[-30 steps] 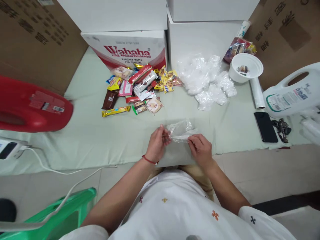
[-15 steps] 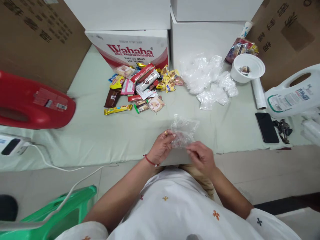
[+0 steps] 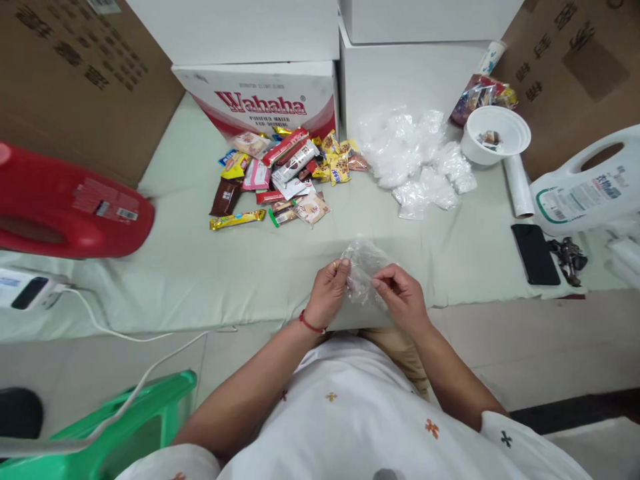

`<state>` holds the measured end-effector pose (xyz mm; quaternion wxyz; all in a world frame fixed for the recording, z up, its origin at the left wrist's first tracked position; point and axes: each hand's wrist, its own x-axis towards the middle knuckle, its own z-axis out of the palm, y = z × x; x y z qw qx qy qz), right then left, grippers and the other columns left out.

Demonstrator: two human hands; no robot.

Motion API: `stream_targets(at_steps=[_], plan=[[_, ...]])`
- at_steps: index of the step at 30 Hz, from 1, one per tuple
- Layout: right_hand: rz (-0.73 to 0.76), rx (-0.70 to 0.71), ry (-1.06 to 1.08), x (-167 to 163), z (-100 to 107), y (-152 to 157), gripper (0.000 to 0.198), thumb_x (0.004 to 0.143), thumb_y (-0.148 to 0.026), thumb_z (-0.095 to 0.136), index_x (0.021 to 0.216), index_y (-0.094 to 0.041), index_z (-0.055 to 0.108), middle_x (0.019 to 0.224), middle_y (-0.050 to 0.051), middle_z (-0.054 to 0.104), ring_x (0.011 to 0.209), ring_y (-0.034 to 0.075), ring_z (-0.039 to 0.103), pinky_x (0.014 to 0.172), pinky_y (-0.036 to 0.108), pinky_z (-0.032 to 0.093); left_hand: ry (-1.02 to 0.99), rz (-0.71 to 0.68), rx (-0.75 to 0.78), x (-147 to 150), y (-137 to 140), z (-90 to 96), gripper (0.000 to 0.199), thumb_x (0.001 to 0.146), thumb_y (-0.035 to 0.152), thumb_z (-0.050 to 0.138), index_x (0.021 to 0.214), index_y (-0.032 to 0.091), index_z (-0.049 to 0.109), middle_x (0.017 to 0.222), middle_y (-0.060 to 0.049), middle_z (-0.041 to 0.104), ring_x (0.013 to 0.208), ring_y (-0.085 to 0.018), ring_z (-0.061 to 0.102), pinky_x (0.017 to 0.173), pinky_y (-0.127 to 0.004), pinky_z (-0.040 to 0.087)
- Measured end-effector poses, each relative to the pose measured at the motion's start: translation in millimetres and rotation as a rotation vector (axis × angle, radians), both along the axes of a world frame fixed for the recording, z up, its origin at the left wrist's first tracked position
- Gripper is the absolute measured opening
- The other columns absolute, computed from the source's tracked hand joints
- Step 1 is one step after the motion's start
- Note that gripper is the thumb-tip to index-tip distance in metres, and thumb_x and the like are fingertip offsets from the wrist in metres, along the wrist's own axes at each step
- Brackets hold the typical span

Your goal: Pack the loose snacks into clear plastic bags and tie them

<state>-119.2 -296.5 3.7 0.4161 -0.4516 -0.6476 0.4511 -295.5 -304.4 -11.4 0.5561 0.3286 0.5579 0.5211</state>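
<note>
A crumpled clear plastic bag is stretched between my two hands, over the front edge of the table. My left hand pinches its left side between thumb and fingers. On the right, my right hand has thumb and index finger closed on the bag's film. Something faintly reddish shows through the bag by my left fingers; I cannot make out what it is. Beyond the hands lies a pile of wrapped snacks, and right of it a heap of clear plastic bags.
Behind the snacks stands a Wahaha carton. A white bowl, a plastic roll, a white jug, a phone and keys are at right. A red jug and a white device with a cable are at left.
My right hand has moved slightly up and left, onto the bag. The bag is now more crumpled and bunched between the hands, and my left hand has turned a little.
</note>
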Motion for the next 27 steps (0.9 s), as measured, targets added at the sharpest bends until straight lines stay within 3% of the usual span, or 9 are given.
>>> stream_targets(at_steps=[3, 8, 10, 13, 17, 23, 27], plan=[[-0.057, -0.159, 0.087, 8, 4, 6, 0.03, 0.096, -0.05, 0.064, 0.086, -0.022, 0.06, 0.07, -0.003, 0.053, 0.06, 0.012, 0.045, 0.056, 0.024, 0.04, 0.06, 0.018, -0.003, -2, -1, -0.5, 0.062, 0.087, 0.076, 0.06, 0.061, 0.02, 0.05, 0.055, 0.003, 0.047, 0.055, -0.012, 0.041, 0.055, -0.026, 0.034], [0.101, -0.107, -0.002, -5, 6, 2, 0.038, 0.083, -0.054, 0.079, 0.1, -0.023, 0.064, 0.092, 0.001, 0.064, 0.067, 0.012, 0.049, 0.061, 0.026, 0.044, 0.205, -0.044, 0.05, 8, -2, 13.2, 0.066, 0.087, 0.079, 0.057, 0.057, 0.02, 0.046, 0.053, 0.004, 0.042, 0.053, -0.011, 0.036, 0.053, -0.027, 0.029], [0.105, -0.125, -0.01, -12, 5, 2, 0.031, 0.086, -0.052, 0.075, 0.092, -0.023, 0.065, 0.081, -0.001, 0.061, 0.064, 0.012, 0.046, 0.06, 0.026, 0.041, 0.202, -0.024, 0.052, 11, -1, 15.7, 0.068, 0.088, 0.08, 0.054, 0.056, 0.02, 0.046, 0.052, 0.003, 0.042, 0.052, -0.011, 0.036, 0.052, -0.028, 0.029], [-0.026, -0.268, 0.114, -8, 5, 7, 0.035, 0.088, -0.055, 0.071, 0.082, -0.022, 0.062, 0.066, -0.004, 0.048, 0.059, 0.012, 0.041, 0.055, 0.025, 0.036, 0.162, 0.048, 0.023, 8, 1, 13.8, 0.07, 0.088, 0.08, 0.053, 0.053, 0.021, 0.043, 0.048, 0.003, 0.04, 0.049, -0.011, 0.034, 0.051, -0.029, 0.028], [-0.19, -0.388, 0.267, 15, 7, 20, 0.039, 0.079, -0.056, 0.079, 0.082, -0.022, 0.059, 0.069, -0.005, 0.048, 0.057, 0.01, 0.038, 0.053, 0.023, 0.036, 0.062, 0.064, -0.013, -9, 5, 7.6, 0.069, 0.084, 0.077, 0.063, 0.053, 0.022, 0.037, 0.048, 0.005, 0.034, 0.048, -0.01, 0.03, 0.049, -0.028, 0.026], [-0.316, -0.371, 0.378, 57, 5, 24, 0.041, 0.073, -0.052, 0.086, 0.082, -0.023, 0.059, 0.066, -0.006, 0.044, 0.054, 0.009, 0.035, 0.05, 0.024, 0.033, 0.088, 0.139, 0.006, -37, 8, 7.8, 0.067, 0.085, 0.074, 0.066, 0.054, 0.021, 0.039, 0.048, 0.005, 0.035, 0.048, -0.009, 0.029, 0.049, -0.028, 0.025], [-0.213, -0.375, 0.173, 84, -3, 14, 0.04, 0.081, -0.059, 0.079, 0.085, -0.023, 0.061, 0.07, -0.003, 0.052, 0.057, 0.012, 0.044, 0.053, 0.025, 0.039, 0.196, 0.143, 0.055, -45, 5, 18.6, 0.068, 0.085, 0.075, 0.065, 0.053, 0.021, 0.041, 0.048, 0.004, 0.037, 0.05, -0.01, 0.031, 0.05, -0.029, 0.026]])
